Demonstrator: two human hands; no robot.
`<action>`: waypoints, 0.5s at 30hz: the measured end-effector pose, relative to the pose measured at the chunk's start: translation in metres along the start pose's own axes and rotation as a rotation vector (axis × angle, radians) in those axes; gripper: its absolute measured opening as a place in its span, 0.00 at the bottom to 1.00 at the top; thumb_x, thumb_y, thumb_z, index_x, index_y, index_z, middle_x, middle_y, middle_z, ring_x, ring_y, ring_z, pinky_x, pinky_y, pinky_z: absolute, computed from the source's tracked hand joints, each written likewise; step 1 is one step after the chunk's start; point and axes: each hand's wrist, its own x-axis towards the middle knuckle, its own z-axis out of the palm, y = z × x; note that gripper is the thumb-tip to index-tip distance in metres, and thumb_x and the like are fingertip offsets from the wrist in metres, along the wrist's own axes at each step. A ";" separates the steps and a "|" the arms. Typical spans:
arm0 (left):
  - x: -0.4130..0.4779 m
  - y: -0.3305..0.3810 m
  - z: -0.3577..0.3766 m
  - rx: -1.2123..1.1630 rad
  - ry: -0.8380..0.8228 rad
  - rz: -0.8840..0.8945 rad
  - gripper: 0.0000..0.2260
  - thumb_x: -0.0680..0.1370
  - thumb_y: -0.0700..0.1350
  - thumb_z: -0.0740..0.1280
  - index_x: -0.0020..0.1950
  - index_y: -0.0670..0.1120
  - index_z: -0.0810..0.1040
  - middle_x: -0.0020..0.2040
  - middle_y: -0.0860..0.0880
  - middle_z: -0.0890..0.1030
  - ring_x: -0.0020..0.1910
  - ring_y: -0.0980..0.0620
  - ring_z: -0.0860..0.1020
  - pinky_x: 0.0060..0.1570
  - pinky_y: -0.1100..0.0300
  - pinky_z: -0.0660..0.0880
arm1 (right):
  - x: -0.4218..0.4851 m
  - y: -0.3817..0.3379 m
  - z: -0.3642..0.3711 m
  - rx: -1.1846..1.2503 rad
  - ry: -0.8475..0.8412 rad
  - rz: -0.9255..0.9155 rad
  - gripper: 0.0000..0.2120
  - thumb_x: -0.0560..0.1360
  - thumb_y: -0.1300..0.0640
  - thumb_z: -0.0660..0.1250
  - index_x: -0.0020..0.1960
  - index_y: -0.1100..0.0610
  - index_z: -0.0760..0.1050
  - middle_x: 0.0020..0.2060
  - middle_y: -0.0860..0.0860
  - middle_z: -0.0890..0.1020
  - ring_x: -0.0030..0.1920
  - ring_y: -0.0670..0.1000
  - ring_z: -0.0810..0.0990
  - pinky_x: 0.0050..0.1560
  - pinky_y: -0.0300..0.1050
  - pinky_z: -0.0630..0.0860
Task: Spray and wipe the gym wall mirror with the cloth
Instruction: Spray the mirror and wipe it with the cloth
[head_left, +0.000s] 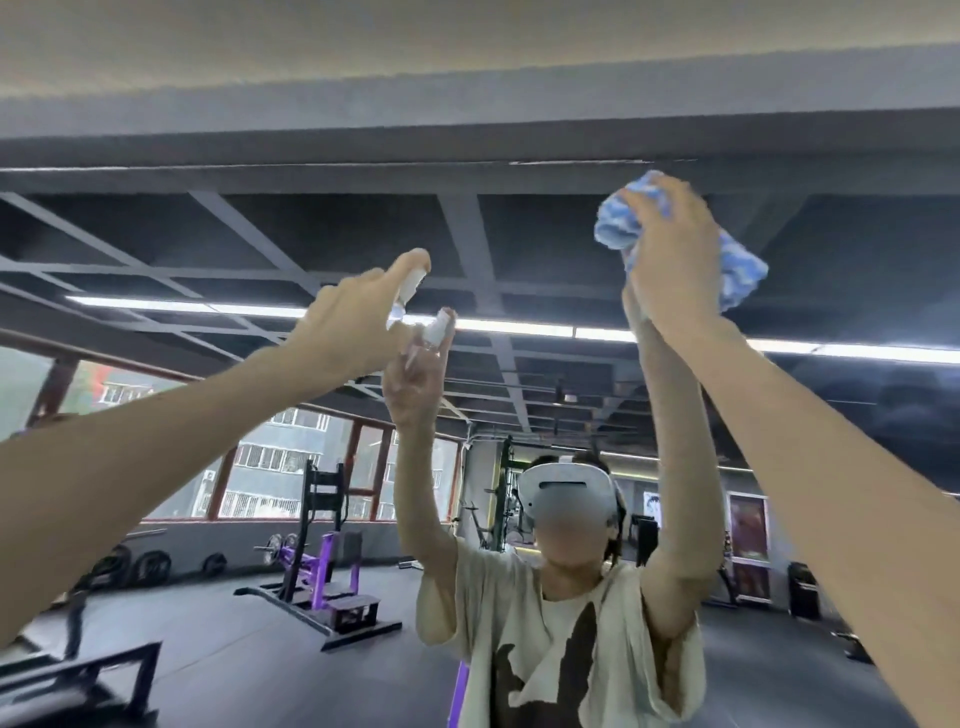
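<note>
The wall mirror (291, 613) fills the view and reflects the gym and a person in a headset with both arms raised. My left hand (353, 325) is held up near the glass and grips a small white spray bottle (408, 288), with the index finger on its top. My right hand (675, 260) is higher, close to the mirror's upper edge, and presses a bunched blue-and-white cloth (621, 221) against the glass. The mirror image of each hand meets the real hand at the glass.
The mirror's top edge (467, 166) runs under a grey beam. Reflected in the glass are a purple weight machine (317, 571), weight plates (150, 564), windows and ceiling lights. A dark frame (78, 686) stands at the lower left.
</note>
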 end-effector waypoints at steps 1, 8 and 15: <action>-0.002 -0.002 0.002 0.008 0.009 -0.004 0.23 0.76 0.39 0.65 0.69 0.49 0.62 0.48 0.45 0.77 0.40 0.46 0.74 0.41 0.55 0.65 | -0.003 0.002 0.002 0.003 0.021 0.018 0.20 0.76 0.70 0.57 0.65 0.59 0.75 0.65 0.58 0.74 0.65 0.60 0.71 0.67 0.52 0.66; -0.004 -0.008 -0.003 -0.123 0.044 -0.075 0.25 0.75 0.37 0.67 0.68 0.48 0.62 0.49 0.41 0.77 0.31 0.54 0.72 0.30 0.61 0.68 | -0.021 -0.037 0.010 0.116 0.042 0.245 0.25 0.73 0.69 0.62 0.69 0.59 0.71 0.70 0.61 0.68 0.71 0.62 0.64 0.71 0.55 0.60; -0.010 -0.027 -0.026 -0.561 -0.041 -0.177 0.25 0.78 0.38 0.63 0.71 0.50 0.59 0.51 0.43 0.76 0.31 0.46 0.79 0.31 0.64 0.76 | -0.042 -0.153 0.061 0.105 -0.197 -0.378 0.25 0.72 0.70 0.65 0.66 0.55 0.74 0.70 0.55 0.71 0.69 0.58 0.69 0.70 0.48 0.61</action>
